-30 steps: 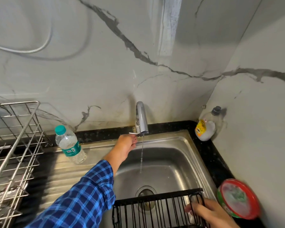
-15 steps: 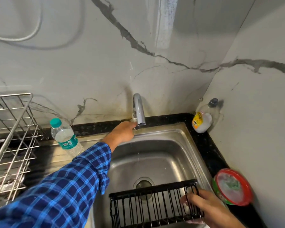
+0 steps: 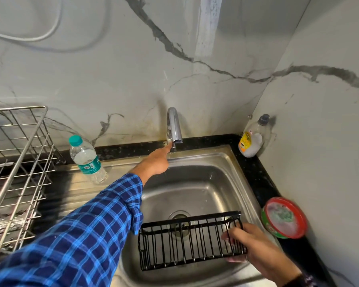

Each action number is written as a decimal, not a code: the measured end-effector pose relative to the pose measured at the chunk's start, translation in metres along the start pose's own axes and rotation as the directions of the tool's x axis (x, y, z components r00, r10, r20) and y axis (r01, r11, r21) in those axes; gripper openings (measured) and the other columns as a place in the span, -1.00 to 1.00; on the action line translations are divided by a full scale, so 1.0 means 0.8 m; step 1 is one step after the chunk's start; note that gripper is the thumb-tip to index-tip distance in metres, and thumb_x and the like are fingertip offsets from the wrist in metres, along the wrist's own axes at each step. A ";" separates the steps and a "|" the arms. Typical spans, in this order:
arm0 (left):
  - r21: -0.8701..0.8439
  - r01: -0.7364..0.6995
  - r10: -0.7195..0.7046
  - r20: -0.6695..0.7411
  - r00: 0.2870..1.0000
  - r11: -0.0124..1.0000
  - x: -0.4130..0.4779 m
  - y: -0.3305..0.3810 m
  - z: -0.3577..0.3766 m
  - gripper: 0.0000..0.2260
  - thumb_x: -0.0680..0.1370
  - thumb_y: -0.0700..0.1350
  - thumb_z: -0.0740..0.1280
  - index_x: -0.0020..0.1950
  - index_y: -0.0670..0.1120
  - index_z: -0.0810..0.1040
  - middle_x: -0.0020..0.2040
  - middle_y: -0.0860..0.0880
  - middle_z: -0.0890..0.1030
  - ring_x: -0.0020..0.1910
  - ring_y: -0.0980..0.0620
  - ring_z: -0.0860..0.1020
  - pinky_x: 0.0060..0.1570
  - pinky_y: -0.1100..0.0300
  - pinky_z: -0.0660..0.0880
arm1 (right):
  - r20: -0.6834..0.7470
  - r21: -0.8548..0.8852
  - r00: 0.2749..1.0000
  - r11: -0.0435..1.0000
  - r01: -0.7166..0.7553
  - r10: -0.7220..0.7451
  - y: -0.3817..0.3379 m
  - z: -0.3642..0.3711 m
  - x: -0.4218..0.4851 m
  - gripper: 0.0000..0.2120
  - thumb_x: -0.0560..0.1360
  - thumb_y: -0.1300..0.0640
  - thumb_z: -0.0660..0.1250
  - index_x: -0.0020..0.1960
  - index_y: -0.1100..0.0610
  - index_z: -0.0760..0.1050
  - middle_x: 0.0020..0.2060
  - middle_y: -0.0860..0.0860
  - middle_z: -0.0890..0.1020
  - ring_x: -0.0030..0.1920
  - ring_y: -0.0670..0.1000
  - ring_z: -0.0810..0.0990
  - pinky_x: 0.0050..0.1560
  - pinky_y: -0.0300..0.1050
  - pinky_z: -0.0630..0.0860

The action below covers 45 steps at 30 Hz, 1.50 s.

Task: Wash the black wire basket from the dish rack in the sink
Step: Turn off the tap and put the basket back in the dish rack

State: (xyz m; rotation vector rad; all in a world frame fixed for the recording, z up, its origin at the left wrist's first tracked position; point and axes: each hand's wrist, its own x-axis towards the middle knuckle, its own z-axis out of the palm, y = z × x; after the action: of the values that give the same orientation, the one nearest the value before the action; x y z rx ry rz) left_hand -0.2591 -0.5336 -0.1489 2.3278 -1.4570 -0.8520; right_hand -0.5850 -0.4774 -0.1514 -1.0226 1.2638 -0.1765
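Note:
The black wire basket (image 3: 191,220) hangs low over the front of the steel sink (image 3: 197,183), above the drain. My right hand (image 3: 255,251) grips its right end, fingers curled through the wires. My left hand (image 3: 155,162), in a blue checked sleeve, reaches to the back of the sink, and its fingertips pinch the small lever under the chrome tap (image 3: 173,125). No water comes from the tap.
A steel wire dish rack (image 3: 19,162) stands on the counter at the left. A water bottle (image 3: 86,160) with a green cap stands beside it. A dish soap bottle (image 3: 250,141) sits in the back right corner, and a red-rimmed tub (image 3: 283,217) sits by the sink's right edge.
Water ran from the tap one second ago and has stopped. My left hand stays at the tap's lever. The basket in my right hand sits slightly higher in the view.

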 end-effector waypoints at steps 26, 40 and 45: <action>-0.407 -0.018 -0.040 -0.134 0.990 0.913 0.020 -0.007 0.018 -0.50 0.66 -0.26 0.15 0.58 0.07 0.29 0.38 -0.06 0.51 0.17 0.05 0.54 -0.06 0.33 0.44 | -0.014 0.124 0.998 0.990 0.062 -0.061 0.016 -0.015 0.002 -0.83 0.54 0.25 0.39 0.05 0.35 0.58 0.19 0.43 0.51 0.08 0.20 0.54 -0.11 0.22 0.65; -0.389 -0.012 -0.023 -0.086 0.996 0.921 0.026 -0.008 0.018 -0.46 0.65 -0.26 0.15 0.61 0.07 0.24 0.55 -0.05 0.36 0.36 -0.04 0.49 0.13 0.28 0.40 | -0.037 0.170 0.995 0.981 0.095 -0.090 0.027 -0.016 0.002 -0.78 0.50 0.17 0.46 0.03 0.33 0.60 0.14 0.35 0.59 0.15 0.28 0.51 -0.13 0.18 0.65; -0.282 0.005 -0.018 -0.041 0.999 0.959 0.011 0.008 -0.002 -0.39 0.60 -0.36 0.16 0.60 0.08 0.25 0.56 -0.08 0.35 0.47 -0.13 0.40 0.38 0.12 0.31 | -0.061 0.152 0.994 0.984 0.095 -0.087 0.027 -0.008 -0.004 -0.82 0.54 0.23 0.40 0.05 0.35 0.58 0.11 0.34 0.61 0.24 0.38 0.49 -0.10 0.22 0.65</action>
State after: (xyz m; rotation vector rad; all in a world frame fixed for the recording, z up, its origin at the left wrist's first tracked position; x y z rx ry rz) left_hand -0.2601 -0.5444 -0.1470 2.1306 -1.2161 -0.9383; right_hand -0.6001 -0.4670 -0.1642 -0.9465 1.2331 -0.3700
